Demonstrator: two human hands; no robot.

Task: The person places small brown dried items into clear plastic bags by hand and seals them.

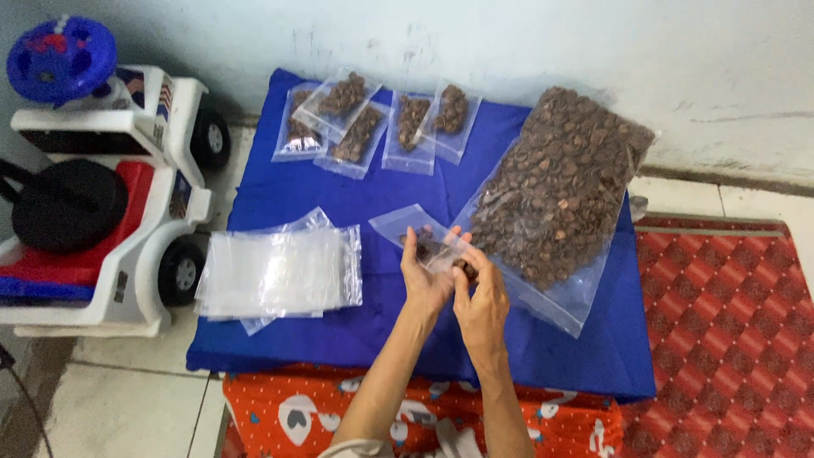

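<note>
Near edge: orange patterned fabric (pixel 339 411), soft, w/ red checkered mat (pixel 729 339) at right. Both hands over blue cloth (pixel 356 322) mid-front. L hand (pixel 424 276) palm-up, fingers clamped on small clear zip bag (pixel 415 229), thin glossy plastic, few brown lumpy pieces inside. R hand (pixel 482 305) just beside, fingertips pinched at bag's mouth. Stack of empty bags (pixel 280 273) at left edge; big bag of brown pieces (pixel 560 191) right; filled small bags (pixel 373 123) along far edge.

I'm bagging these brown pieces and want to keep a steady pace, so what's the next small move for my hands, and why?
Probably drop the pieces in the right hand into the small clear bag that the left hand holds. The bag looks only sparsely filled beside the filled small bags at the back of the blue cloth, and the big bag lies close by.
</note>
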